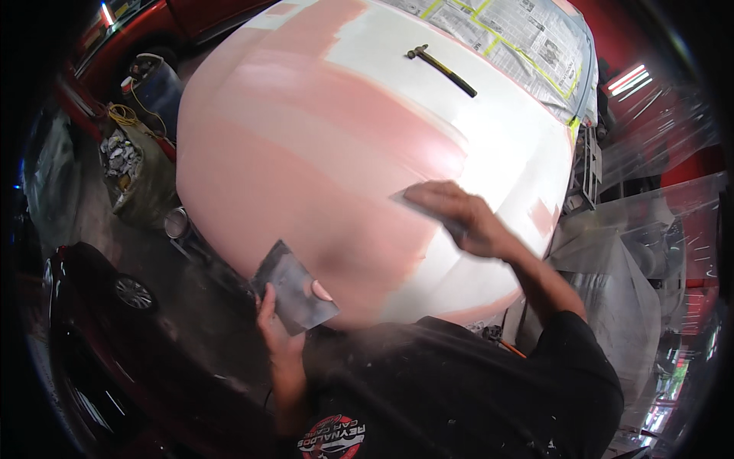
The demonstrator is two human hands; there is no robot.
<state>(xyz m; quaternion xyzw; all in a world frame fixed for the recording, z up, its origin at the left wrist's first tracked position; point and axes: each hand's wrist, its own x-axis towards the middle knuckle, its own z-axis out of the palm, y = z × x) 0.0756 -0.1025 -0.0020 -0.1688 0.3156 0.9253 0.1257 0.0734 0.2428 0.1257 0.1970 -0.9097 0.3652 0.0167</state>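
A car hood [306, 153], patched in pink and white, spreads before me. My right hand [459, 218] lies over its surface near a pink-white border, fingers together on a folded piece of grey sandpaper [399, 196]. Only a corner of that piece shows past the fingertips; the hand is slightly blurred. At the hood's near left edge, my left hand [281, 325] grips a flat grey rectangular sheet [290, 283], with the thumb on top and fingers along its side. The sheet looks dusty and scuffed; I cannot tell its material.
A hammer [443, 70] rests on the hood's far white part. Taped newspaper [527, 38] covers the windshield area. Left of the hood stand a stuffed trash bag [138, 180], a blue drum [160, 92] and a dark red car [115, 336]. Plastic sheeting [612, 275] hangs at right.
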